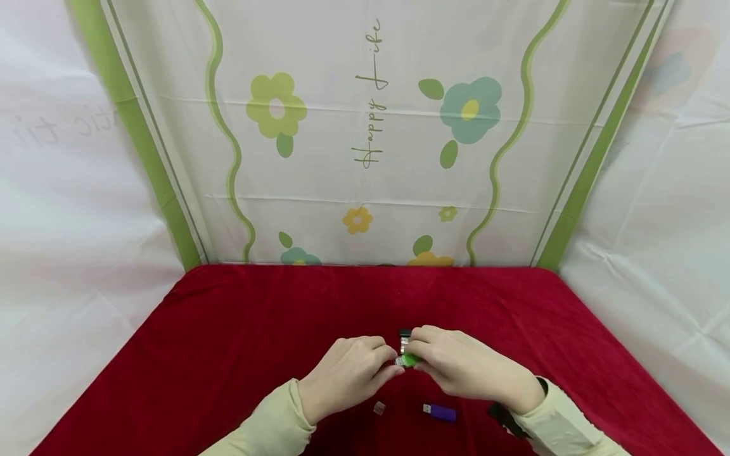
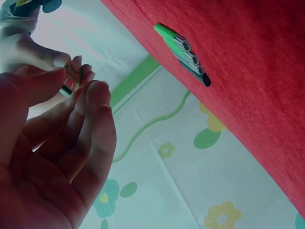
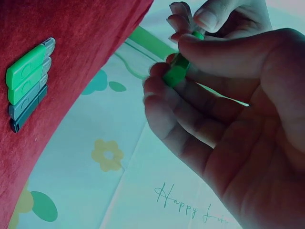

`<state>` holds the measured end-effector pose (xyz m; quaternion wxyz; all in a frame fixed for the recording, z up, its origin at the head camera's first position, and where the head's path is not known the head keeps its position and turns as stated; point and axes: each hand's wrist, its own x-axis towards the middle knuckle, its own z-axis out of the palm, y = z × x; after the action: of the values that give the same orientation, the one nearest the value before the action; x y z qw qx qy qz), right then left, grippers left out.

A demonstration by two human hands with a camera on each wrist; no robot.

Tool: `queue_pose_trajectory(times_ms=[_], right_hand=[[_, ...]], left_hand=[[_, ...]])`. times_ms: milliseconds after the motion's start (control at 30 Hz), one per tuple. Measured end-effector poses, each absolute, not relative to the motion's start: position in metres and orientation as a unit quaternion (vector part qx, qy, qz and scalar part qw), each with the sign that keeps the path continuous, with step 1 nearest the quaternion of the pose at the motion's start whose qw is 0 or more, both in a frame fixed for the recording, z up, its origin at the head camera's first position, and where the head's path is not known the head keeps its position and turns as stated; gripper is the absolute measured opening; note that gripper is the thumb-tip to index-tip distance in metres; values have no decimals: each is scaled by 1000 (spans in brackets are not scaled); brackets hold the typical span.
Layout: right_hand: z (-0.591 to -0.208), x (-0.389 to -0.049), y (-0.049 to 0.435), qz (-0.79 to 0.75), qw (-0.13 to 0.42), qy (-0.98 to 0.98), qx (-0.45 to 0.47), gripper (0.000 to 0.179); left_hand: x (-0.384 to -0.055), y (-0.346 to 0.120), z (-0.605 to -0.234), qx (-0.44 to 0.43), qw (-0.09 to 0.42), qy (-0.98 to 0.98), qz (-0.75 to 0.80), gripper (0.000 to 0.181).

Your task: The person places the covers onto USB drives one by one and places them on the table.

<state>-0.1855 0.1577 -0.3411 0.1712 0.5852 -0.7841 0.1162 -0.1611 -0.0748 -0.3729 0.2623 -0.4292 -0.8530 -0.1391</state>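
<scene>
My right hand (image 1: 456, 361) pinches a green USB stick (image 3: 177, 71) between thumb and fingers, above the red cloth. From the other side, the thumb and fingertips of my left hand (image 1: 353, 370) pinch its plug end, where a metal connector shows in the head view. Beyond the hands lies a row of USB sticks (image 3: 27, 78), side by side: two green, one grey and one dark. The right hand partly hides that row in the head view. Nearer me, a purple USB stick (image 1: 441, 413) lies with its metal plug bare. A small clear cap (image 1: 379, 408) sits to its left.
Red cloth (image 1: 256, 323) covers the table. White curtains with printed flowers (image 1: 319, 171) stand behind it and along both sides. A dark strap (image 1: 507, 419) shows at the right sleeve.
</scene>
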Motion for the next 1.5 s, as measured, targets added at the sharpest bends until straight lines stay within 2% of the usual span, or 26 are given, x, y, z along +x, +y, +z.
queue_pose_trajectory(times_ms=[400,600,900,1300,1500], right_hand=[[-342,-190,160,125,142,-791,582,23],[-345,-196,161,113,134,-820,545,19],[-364,-211,159,92,66,-859,499,13],[-382,-215,155,65,60,-852,517,29],[-387,-213,151,49,59,-853,517,27]], left_hand=[[-160,-77,-375,-420,239,-864,-137,17],[-160,-77,-372,-410,232,-872,-131,19],[-160,-78,-373,-408,225,-875,-128,18],[-160,-77,-371,-404,229,-876,-127,17],[-160,-77,-369,-406,223,-876,-134,18]])
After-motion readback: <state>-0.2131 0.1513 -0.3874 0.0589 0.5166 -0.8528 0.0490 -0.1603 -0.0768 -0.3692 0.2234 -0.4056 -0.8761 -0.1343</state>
